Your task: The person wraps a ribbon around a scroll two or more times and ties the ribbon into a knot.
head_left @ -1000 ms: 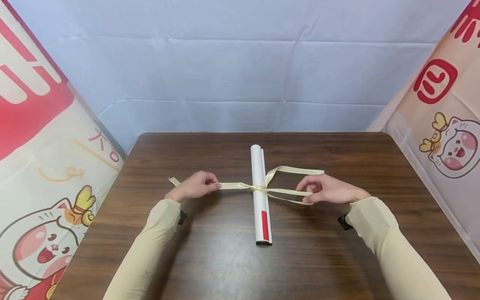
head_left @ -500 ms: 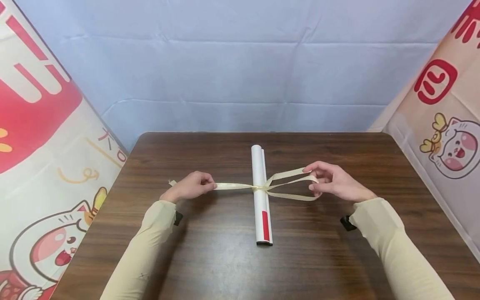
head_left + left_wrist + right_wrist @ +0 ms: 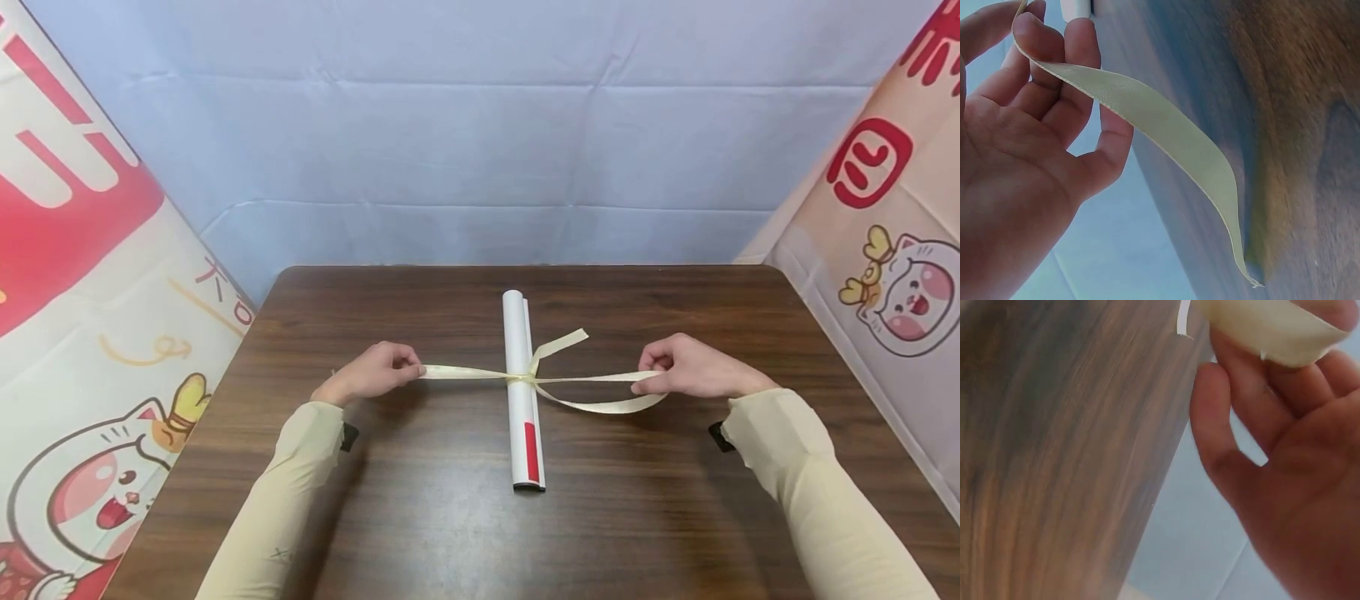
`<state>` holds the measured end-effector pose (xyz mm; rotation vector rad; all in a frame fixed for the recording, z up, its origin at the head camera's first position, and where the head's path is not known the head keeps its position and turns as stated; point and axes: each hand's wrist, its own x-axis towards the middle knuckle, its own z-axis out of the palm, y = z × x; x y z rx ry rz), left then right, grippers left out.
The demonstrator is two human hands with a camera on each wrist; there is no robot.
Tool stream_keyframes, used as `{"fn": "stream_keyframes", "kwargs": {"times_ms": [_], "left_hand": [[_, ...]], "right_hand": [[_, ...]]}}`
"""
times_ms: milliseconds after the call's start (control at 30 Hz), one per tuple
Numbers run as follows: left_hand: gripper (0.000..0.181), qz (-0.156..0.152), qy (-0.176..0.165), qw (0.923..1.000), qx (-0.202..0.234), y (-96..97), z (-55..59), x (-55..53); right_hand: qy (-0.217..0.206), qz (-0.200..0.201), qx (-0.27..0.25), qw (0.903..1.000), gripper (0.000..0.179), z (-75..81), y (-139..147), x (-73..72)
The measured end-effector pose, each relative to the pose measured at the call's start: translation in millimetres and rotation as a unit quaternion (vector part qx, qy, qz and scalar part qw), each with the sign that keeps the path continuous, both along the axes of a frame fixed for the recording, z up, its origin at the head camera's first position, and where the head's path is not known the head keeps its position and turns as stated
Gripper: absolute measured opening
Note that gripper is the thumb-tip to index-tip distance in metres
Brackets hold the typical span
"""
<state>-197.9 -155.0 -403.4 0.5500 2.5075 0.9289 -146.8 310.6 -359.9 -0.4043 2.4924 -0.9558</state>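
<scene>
A white paper roll with a red patch near its front end lies lengthwise on the table. Around its middle runs a cream ribbon, knotted or crossed on top. On the left, my left hand pinches a ribbon length; in the left wrist view the ribbon's free end trails past the fingers. To the right, my right hand pinches a loop of the ribbon between thumb and fingers, held out from the roll. A loose ribbon tail sticks out behind the loop, untouched.
The dark wood-grain table has rounded back corners. A pale blue cloth backdrop hangs behind it. Printed cloth panels with cartoon cats stand at the left and right.
My right hand has let go of the ribbon tail it touched half a second ago and drawn the loop further right. My left hand has shifted slightly left; the roll stays put.
</scene>
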Motion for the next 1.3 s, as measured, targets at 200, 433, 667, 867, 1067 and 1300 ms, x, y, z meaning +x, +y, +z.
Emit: {"fn": "stream_keyframes", "kwargs": {"times_ms": [200, 433, 667, 867, 1067, 1300], "left_hand": [[0.02, 0.001, 0.01, 0.9999, -0.01, -4.9, -3.6, 0.6], [0.02, 0.009, 0.013, 0.9998, -0.008, -10.7, -0.8, -0.5], [0.018, 0.017, 0.024, 0.9995, -0.008, -17.8, -1.9, 1.3], [0.018, 0.025, 0.013, 0.9996, -0.005, -24.4, 1.3, 4.0], [0.02, 0.034, 0.01, 0.9994, 0.005, -32.5, 6.3, 6.7], [0.017, 0.049, 0.002, 0.9987, 0.012, -41.4, 8.1, 7.9]], "right_hand": [[-0.038, -0.005, -0.019, 0.9991, 0.035, -0.3, 11, 1.7], [0.005, -0.006, -0.01, 0.9999, 0.039, 4.3, 20, 2.5], [0.061, -0.016, -0.07, 0.9956, 0.024, 5.1, 29, 3.1], [0.053, -0.028, -0.056, 0.9966, 0.018, 8.5, 37, 6.3], [0.007, -0.028, -0.044, 0.9986, 0.023, 12.6, 46, 6.2], [-0.008, -0.002, 0.032, 0.9995, 0.024, 21.0, 55, 5.8]]}}
